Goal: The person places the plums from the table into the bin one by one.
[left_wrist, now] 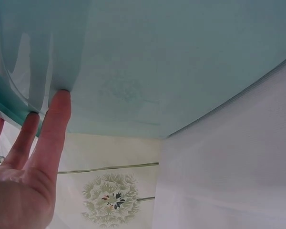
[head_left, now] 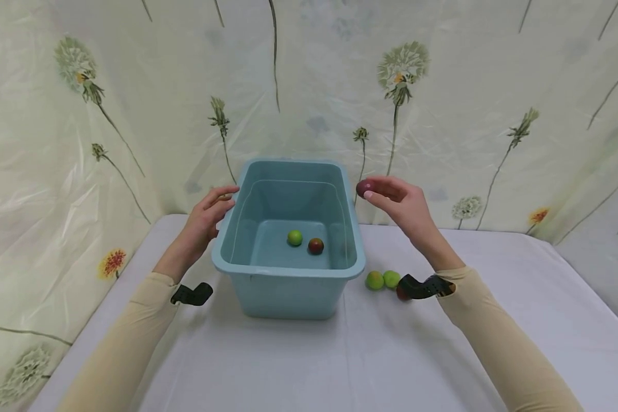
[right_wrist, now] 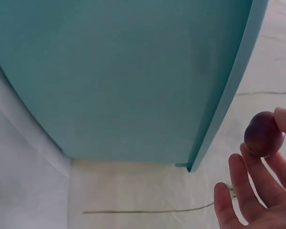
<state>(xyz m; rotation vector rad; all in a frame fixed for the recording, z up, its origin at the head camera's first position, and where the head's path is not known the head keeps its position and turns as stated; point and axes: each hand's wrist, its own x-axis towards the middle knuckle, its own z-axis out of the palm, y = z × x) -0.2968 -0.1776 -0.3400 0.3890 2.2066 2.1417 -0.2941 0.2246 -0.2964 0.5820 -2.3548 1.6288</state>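
A blue-green plastic tub (head_left: 288,294) stands between the hands. My left hand (head_left: 201,226) is at its left side, fingers extended; in the left wrist view the fingertips (left_wrist: 62,98) touch the tub's outer wall near the rim. Just outside the right rim, my right hand (head_left: 409,209) pinches a dark purple-red plum (head_left: 364,187) between thumb and fingers, raised above the table. The right wrist view shows this plum (right_wrist: 263,134) beside the tub's edge. Inside the tub, on its floor, lie a small green fruit (head_left: 294,237) and a dark red plum (head_left: 316,246).
Right of the tub, two yellow-green fruits (head_left: 375,280) lie side by side on the white-covered table (head_left: 288,366). A reddish fruit (head_left: 403,293) beside them is partly hidden by the right wrist camera (head_left: 419,286). A flower-patterned sheet (head_left: 309,74) hangs behind the table.
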